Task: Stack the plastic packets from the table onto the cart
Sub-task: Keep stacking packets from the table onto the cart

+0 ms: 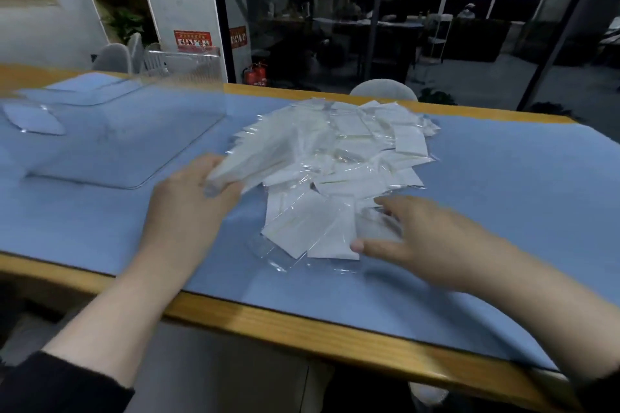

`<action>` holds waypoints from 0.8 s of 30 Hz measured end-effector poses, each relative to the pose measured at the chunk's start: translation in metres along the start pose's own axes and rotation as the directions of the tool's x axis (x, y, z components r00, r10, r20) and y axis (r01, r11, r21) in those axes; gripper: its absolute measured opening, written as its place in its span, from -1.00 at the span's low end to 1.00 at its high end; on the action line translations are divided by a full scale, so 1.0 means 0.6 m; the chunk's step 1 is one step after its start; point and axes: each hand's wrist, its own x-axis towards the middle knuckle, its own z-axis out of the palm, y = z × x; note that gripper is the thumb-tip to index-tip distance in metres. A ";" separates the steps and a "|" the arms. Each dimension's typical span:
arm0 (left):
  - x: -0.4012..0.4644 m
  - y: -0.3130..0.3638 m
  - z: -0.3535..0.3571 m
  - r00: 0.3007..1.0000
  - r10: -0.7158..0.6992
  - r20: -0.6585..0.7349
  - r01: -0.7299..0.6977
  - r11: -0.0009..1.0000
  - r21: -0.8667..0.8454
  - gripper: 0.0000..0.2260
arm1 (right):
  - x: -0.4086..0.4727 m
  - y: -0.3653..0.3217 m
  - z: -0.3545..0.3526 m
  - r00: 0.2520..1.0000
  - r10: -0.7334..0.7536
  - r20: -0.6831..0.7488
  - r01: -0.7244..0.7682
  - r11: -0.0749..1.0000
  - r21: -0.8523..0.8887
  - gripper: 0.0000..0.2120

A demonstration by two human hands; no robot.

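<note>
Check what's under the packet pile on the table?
The pile of plastic packets lies on the blue mat, which shows all round it and through clear packet edges. Anything beneath the pile's middle is covered by overlapping packets.

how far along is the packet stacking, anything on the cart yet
Early, it seems. No cart is in view, so nothing can be confirmed stacked. The left hand grips a bunch of packets, while the right hand reaches flat onto the pile of packets, most of it lying loose on the table.
</note>
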 end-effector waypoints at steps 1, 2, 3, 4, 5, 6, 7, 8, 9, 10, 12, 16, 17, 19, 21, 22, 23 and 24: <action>-0.005 -0.007 0.001 1.000 -0.017 0.018 0.018 1.000 -0.018 -0.90 | 0.008 -0.009 0.001 0.999 0.036 -0.014 -0.036 0.999 0.011 -0.22; -0.010 -0.011 0.003 0.999 -0.034 0.031 0.035 0.999 -0.031 -0.89 | 0.016 -0.017 0.002 0.998 0.066 -0.020 -0.066 0.998 0.012 -0.22; -0.012 -0.013 0.005 0.998 -0.047 0.036 0.048 0.998 -0.037 -0.89 | 0.023 -0.024 0.004 0.996 0.091 -0.028 -0.090 0.996 0.014 -0.22; -0.013 -0.013 0.007 0.998 -0.053 0.038 0.055 0.998 -0.039 -0.88 | 0.030 -0.029 0.005 0.993 0.111 -0.037 -0.111 0.994 0.020 -0.22; -0.014 -0.013 0.010 0.997 -0.054 0.047 0.056 0.998 -0.039 -0.87 | 0.035 -0.033 0.006 0.991 0.129 -0.046 -0.128 0.991 0.035 -0.23; -0.014 -0.012 0.012 0.997 -0.053 0.063 0.055 0.998 -0.037 -0.85 | 0.039 -0.037 0.007 0.988 0.144 -0.050 -0.141 0.988 0.060 -0.24; -0.014 -0.010 0.014 0.995 -0.052 0.080 0.055 0.998 -0.035 -0.83 | 0.042 -0.041 0.008 0.987 0.156 -0.048 -0.152 0.985 0.085 -0.24; -0.015 -0.010 0.017 0.994 -0.055 0.098 0.058 0.998 -0.029 -0.80 | 0.044 -0.045 0.009 0.985 0.169 -0.037 -0.165 0.981 0.106 -0.23; -0.016 -0.009 0.019 0.992 -0.058 0.110 0.060 0.998 -0.019 -0.77 | 0.045 -0.049 0.009 0.983 0.184 -0.025 -0.180 0.977 0.116 -0.22; -0.017 -0.009 0.020 0.991 -0.057 0.119 0.059 0.998 -0.010 -0.76 | 0.045 -0.053 0.010 0.980 0.198 -0.015 -0.195 0.973 0.119 -0.22; -0.020 -0.008 0.020 0.991 -0.051 0.122 0.054 0.998 -0.019 -0.78 | 0.046 -0.060 0.012 0.978 0.211 -0.006 -0.209 0.972 0.110 -0.25; -0.023 -0.010 0.015 0.993 -0.055 0.108 0.066 0.992 -0.105 -0.87 | 0.047 -0.066 0.010 0.971 0.239 0.023 -0.240 0.963 0.120 -0.37; -0.024 -0.011 0.014 0.993 -0.054 0.104 0.066 0.990 -0.123 -0.86 | 0.047 -0.068 0.008 0.968 0.251 0.027 -0.253 0.961 0.114 -0.39; -0.024 -0.014 0.014 0.993 -0.060 0.097 0.074 0.986 -0.150 -0.84 | 0.051 -0.070 0.005 0.965 0.261 0.041 -0.264 0.957 0.124 -0.45; -0.023 -0.019 0.015 0.993 -0.074 0.093 0.089 0.982 -0.168 -0.87 | 0.053 -0.070 0.006 0.959 0.277 0.056 -0.281 0.952 0.118 -0.54; -0.023 -0.022 0.015 0.993 -0.078 0.089 0.093 0.980 -0.174 -0.87 | 0.053 -0.070 0.007 0.952 0.301 0.061 -0.306 0.945 0.112 -0.50; -0.024 -0.023 0.015 0.993 -0.080 0.083 0.094 0.980 -0.178 -0.86 | 0.051 -0.070 0.006 0.947 0.314 0.065 -0.319 0.943 0.096 -0.47; -0.024 -0.023 0.014 0.994 -0.080 0.077 0.093 0.979 -0.182 -0.85 | 0.050 -0.070 0.005 0.944 0.322 0.076 -0.327 0.941 0.083 -0.46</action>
